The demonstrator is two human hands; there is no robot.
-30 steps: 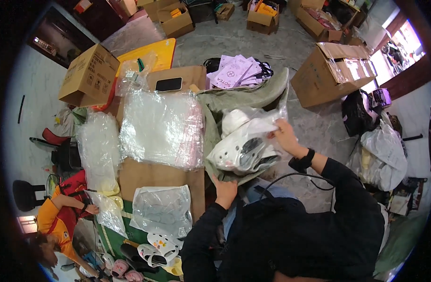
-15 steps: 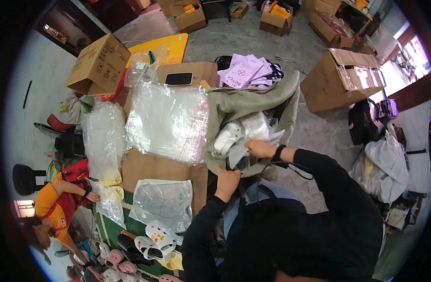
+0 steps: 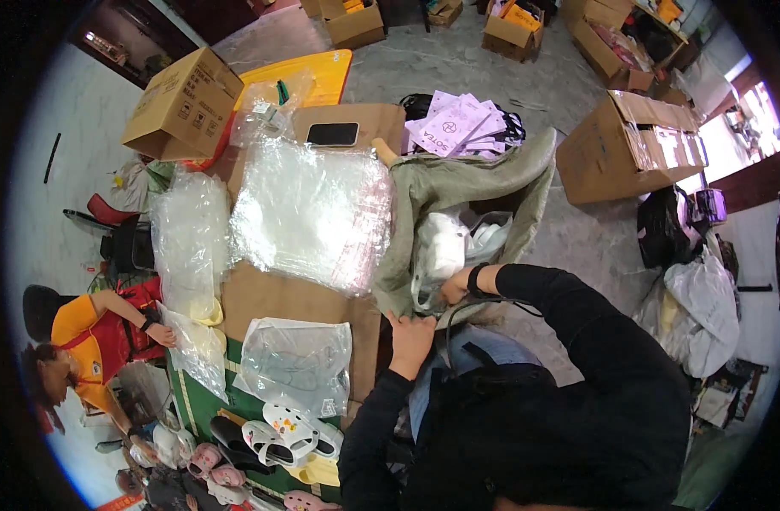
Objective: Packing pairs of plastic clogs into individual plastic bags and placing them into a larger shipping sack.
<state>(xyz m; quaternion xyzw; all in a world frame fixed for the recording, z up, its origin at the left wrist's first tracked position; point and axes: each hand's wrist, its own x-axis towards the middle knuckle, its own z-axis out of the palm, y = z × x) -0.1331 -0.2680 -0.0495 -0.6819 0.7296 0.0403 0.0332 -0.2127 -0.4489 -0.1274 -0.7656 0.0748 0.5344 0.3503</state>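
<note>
A grey-green woven sack (image 3: 535, 183) stands with its mouth gaping. Inside lie white clogs (image 3: 445, 243) in clear plastic bags. My left hand (image 3: 411, 345) has its fingers closed on the sack's near rim. Reaching down into the sack, my right hand (image 3: 456, 288) is curled at a clear plastic bag (image 3: 426, 294) by the near wall; its fingertips are partly hidden. Left of the sack, a stack of clear plastic bags (image 3: 309, 213) lies on cardboard. Nearer to me, a single frosted bag (image 3: 295, 366) rests flat on the table beside loose white clogs (image 3: 292, 434).
A black phone (image 3: 332, 134) lies behind the bag stack, and lilac printed bags (image 3: 458, 123) are piled behind the sack. Cardboard boxes (image 3: 633, 145) stand at right and far left. At left, a person in orange and red (image 3: 92, 341) handles a clear bag (image 3: 194, 349).
My right hand has moved down toward the sack's near wall. The bagged clogs inside have shifted. My left hand stays at the rim. The whole view has shifted slightly.
</note>
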